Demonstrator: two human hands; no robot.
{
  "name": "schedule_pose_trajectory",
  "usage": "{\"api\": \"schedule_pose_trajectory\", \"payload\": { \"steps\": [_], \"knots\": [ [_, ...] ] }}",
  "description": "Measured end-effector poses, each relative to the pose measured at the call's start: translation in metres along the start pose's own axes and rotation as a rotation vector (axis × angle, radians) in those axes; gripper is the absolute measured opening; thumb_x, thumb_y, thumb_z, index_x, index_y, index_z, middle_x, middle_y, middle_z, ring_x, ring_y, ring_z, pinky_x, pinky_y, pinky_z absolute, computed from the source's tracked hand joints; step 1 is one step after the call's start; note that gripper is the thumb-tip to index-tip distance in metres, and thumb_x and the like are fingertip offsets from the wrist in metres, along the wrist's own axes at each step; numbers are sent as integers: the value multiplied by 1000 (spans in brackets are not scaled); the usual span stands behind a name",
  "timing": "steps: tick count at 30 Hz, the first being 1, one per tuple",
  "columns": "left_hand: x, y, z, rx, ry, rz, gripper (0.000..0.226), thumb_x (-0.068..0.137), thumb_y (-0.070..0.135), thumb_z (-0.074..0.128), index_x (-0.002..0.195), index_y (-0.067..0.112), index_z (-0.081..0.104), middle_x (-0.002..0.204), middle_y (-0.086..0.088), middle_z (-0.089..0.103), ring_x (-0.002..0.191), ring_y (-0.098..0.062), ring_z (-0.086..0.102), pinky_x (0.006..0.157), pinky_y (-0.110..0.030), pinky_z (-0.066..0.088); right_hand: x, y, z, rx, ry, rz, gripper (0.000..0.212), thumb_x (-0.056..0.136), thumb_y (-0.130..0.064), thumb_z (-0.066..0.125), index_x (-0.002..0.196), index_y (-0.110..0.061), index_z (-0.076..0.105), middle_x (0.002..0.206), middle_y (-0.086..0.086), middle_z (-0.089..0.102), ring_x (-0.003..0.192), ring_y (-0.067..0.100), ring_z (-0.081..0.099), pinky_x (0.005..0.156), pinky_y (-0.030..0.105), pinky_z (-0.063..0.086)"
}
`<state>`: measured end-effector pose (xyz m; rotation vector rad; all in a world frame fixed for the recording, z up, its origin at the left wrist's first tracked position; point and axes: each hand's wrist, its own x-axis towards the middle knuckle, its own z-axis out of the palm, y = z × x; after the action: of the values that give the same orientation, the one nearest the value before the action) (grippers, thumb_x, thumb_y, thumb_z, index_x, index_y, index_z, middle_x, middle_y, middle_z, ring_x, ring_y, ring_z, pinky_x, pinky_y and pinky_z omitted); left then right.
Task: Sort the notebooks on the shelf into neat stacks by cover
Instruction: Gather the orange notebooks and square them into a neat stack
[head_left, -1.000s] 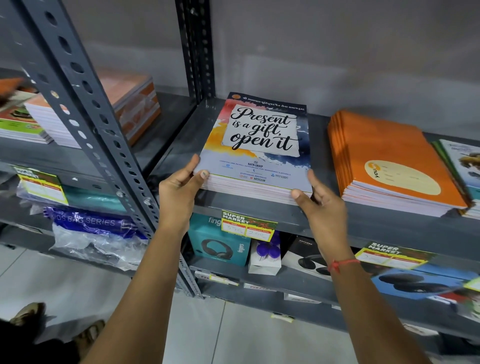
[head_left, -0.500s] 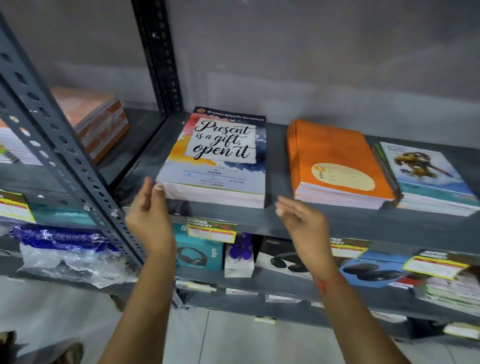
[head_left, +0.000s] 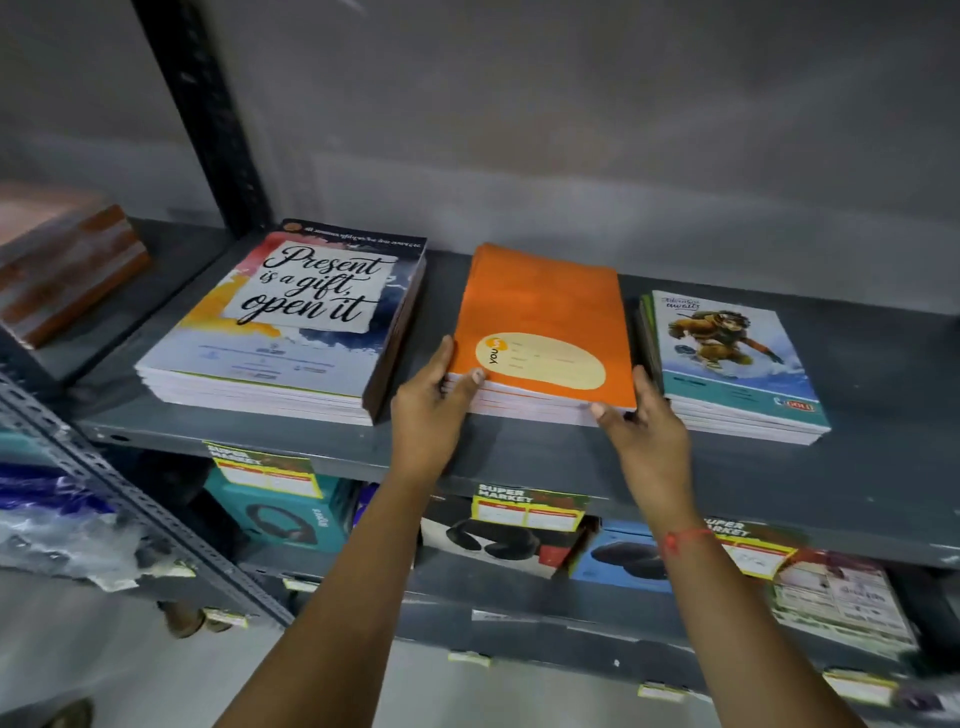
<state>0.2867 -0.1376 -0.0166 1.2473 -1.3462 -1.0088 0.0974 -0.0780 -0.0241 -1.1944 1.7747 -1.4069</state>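
Observation:
Three notebook stacks lie side by side on the grey metal shelf (head_left: 519, 447). On the left is a stack with "Present is a gift, open it" covers (head_left: 291, 317). In the middle is an orange stack (head_left: 540, 306) with a cream oval label. On the right is a stack with a snowboarder cover (head_left: 727, 364). My left hand (head_left: 436, 405) grips the orange stack's front left corner, thumb on the cover. My right hand (head_left: 644, 421) holds its front right corner, fingers against the side edge.
A dark perforated upright (head_left: 208, 114) stands behind the left stack. Another stack of orange-brown notebooks (head_left: 62, 260) sits on the neighbouring shelf at far left. Below are boxed headphones (head_left: 280, 519), yellow-green price tags (head_left: 524, 506) and plastic bags (head_left: 57, 525).
Both hands let go of the "Present is a gift" stack, moved right and took hold of the orange stack's front corners. The view also shifted right.

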Motion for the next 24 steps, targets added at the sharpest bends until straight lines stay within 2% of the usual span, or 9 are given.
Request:
{"api": "schedule_pose_trajectory", "payload": {
  "steps": [2,4,8,11,15,17,18,21,24],
  "knots": [
    [2,-1,4,-26,39,-6,54,83,22,62,133,15,42,112,9,57,88,8,55,70,5,44,4,3,-2,20,-25,-10,73,85,-24,65,147,-17,28,134,-6,54,120,5,50,95,12,37],
    [4,-4,5,-45,63,-17,53,83,21,63,132,16,44,109,10,58,82,13,54,66,3,45,5,5,-3,56,-39,-6,73,84,-23,65,147,-17,28,133,-9,54,119,3,51,94,11,38],
    [3,-6,3,-62,70,-33,52,81,17,65,130,16,46,115,8,59,87,11,56,74,-3,50,7,9,-2,118,-43,12,73,84,-20,66,146,-16,29,136,-11,51,125,6,49,109,28,38],
    [4,-6,2,-53,78,-33,48,83,15,63,129,16,48,127,-3,59,99,-5,60,85,-18,52,10,12,-1,133,-44,16,73,83,-19,67,146,-16,30,130,-17,50,126,8,50,112,34,37],
    [3,-6,3,-50,92,-38,45,83,14,62,127,17,51,129,-8,59,105,-12,59,91,-23,50,13,15,-3,121,-48,15,73,82,-23,68,145,-15,32,140,-4,52,129,12,50,111,40,39],
    [3,-6,3,-49,101,-41,44,83,14,62,126,16,51,129,-8,59,108,-14,58,96,-29,48,15,15,-3,120,-43,18,72,81,-23,68,144,-15,33,136,-1,56,128,16,51,110,41,40],
    [3,-6,3,-44,100,-38,44,84,15,61,126,16,51,128,-6,59,107,-12,57,96,-28,48,16,15,-3,118,-36,17,71,81,-23,68,144,-14,35,134,0,58,128,18,52,110,41,41],
    [3,-4,3,-29,94,-27,43,85,19,60,127,18,51,120,4,59,96,2,54,82,-12,46,17,15,-2,101,-11,5,70,81,-23,68,143,-14,37,136,1,57,127,15,52,110,39,40],
    [2,-3,3,-40,99,-32,42,86,17,59,127,16,51,121,1,59,103,-6,55,92,-21,45,17,15,-1,97,1,13,70,81,-25,69,142,-15,37,127,-3,61,122,17,55,109,37,42]
  ]
}}
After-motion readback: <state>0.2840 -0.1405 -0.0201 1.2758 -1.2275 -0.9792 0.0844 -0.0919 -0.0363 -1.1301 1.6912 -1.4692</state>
